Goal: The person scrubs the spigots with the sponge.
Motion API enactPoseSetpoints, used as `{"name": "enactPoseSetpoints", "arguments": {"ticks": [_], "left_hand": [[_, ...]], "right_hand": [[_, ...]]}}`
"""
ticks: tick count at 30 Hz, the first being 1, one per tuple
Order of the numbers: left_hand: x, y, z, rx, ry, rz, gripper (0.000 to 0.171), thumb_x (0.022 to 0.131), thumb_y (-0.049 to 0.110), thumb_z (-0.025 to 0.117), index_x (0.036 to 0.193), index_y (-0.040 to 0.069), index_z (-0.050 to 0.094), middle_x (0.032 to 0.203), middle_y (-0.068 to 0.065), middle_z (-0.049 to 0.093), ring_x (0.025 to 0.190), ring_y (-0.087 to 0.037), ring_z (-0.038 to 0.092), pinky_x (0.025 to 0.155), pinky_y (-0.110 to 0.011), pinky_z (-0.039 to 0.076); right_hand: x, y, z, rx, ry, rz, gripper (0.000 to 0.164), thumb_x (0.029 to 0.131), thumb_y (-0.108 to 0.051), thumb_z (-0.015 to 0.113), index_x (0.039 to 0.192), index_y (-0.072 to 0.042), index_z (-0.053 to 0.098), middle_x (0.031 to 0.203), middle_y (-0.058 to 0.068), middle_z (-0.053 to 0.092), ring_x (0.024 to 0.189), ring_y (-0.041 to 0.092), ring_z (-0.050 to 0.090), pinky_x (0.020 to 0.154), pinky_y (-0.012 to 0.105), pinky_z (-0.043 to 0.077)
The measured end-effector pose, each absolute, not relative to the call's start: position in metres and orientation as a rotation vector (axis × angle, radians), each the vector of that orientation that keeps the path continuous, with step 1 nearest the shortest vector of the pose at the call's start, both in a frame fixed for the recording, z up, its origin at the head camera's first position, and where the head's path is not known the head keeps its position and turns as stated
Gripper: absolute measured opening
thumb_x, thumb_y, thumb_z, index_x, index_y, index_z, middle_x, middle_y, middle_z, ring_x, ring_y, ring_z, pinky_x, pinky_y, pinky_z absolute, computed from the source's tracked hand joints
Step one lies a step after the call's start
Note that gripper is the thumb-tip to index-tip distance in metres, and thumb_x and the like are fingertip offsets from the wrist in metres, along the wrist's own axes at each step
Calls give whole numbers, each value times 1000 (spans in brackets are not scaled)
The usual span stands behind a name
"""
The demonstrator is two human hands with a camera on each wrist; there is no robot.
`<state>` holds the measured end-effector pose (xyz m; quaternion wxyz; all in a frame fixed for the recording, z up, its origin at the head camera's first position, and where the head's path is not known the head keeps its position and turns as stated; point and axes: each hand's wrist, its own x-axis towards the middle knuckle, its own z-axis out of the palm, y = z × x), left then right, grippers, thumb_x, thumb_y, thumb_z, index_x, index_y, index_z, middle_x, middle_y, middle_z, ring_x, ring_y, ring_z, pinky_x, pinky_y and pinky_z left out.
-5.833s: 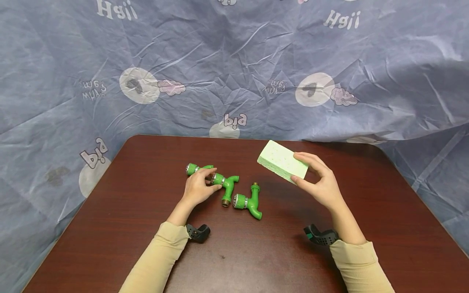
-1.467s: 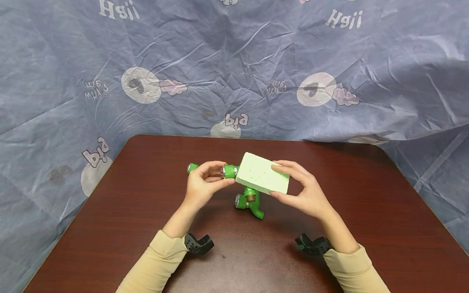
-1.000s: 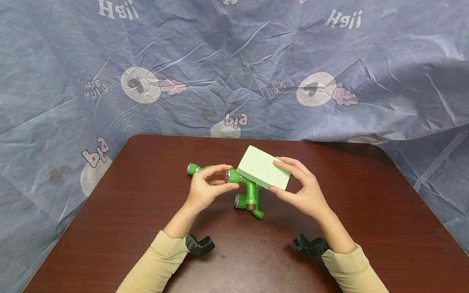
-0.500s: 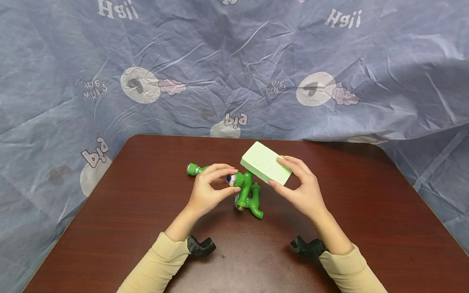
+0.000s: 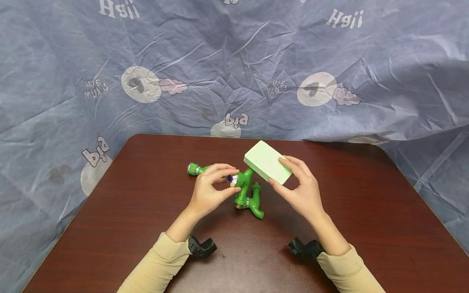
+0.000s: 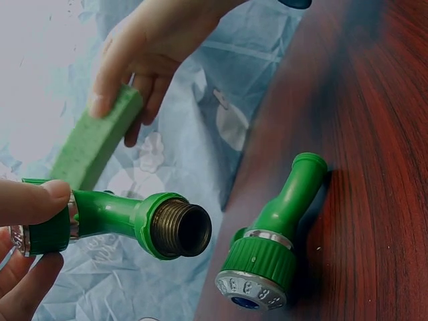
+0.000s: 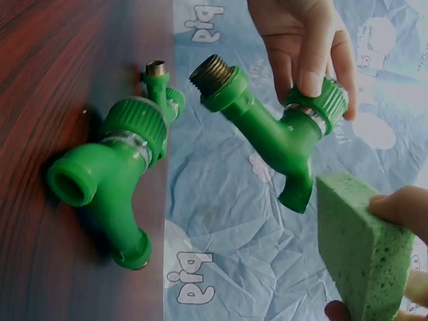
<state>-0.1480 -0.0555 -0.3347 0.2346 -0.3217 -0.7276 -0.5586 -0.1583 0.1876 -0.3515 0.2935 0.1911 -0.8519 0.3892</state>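
My left hand (image 5: 208, 190) pinches the ribbed knob of a green faucet (image 5: 245, 188), thumb on one side and fingers on the other. The faucet is held above the table; its threaded brass inlet shows in the left wrist view, and its spout points toward the sponge. A pale green rectangular sponge (image 5: 266, 161) is gripped at one end by my right hand (image 5: 303, 188). The sponge's near edge lies right at the spout tip in the right wrist view. Below, a second green faucet (image 7: 120, 184) rests on the table, its knob partly hidden in the head view.
A third green faucet (image 5: 194, 169) lies farther back on the dark red-brown table (image 5: 146, 228), partly behind my left hand. A blue-grey printed cloth (image 5: 234, 73) hangs behind the table. Black wrist mounts (image 5: 202, 247) stick out inward from both wrists.
Since the earliest frame my left hand has lifted the faucet and the sponge has come left to it. Lately the faucet has turned, its knob end facing up, while the sponge slid toward the spout tip.
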Motion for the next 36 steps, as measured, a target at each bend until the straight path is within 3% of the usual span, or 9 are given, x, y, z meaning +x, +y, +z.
{"name": "enactPoseSetpoints", "arguments": {"ticks": [5,11,17,25,36], "left_hand": [[-150,-55,-337,-879,-1965,-1583,38,62,-16,79,97,-12,66,99,-23,62,88,-34,61,70,-41,57],[-149,-53,-337,-850,-1976,-1535,38,61,-18,78,97,-11,65,99,-23,60,88,-34,60,70,-41,57],[-146,-51,-336,-812,-1997,-1494,37,61,-18,77,95,-9,65,98,-22,57,87,-33,60,70,-43,57],[-147,-50,-337,-804,-1964,-1506,37,61,-18,78,94,-10,66,96,-22,58,83,-33,61,69,-41,57],[-149,-53,-338,-805,-1928,-1532,38,60,-18,78,95,-12,65,95,-24,57,81,-33,60,67,-42,57]], "right_hand": [[-158,187,-352,558,-2293,1061,56,69,-14,83,121,-13,63,124,-1,56,109,17,54,83,28,43],[-155,184,-349,514,-2289,1153,55,70,-10,83,121,-13,64,123,-2,57,108,14,53,83,22,41],[-149,175,-349,552,-2287,1238,54,71,-11,82,121,-15,63,123,1,57,107,16,55,84,25,43],[-149,175,-352,554,-2270,1074,52,71,-16,82,120,-13,64,121,-1,58,107,16,56,83,28,44],[-152,180,-349,583,-2226,1025,54,68,-15,83,119,-11,65,121,2,58,107,19,56,83,23,42]]}}
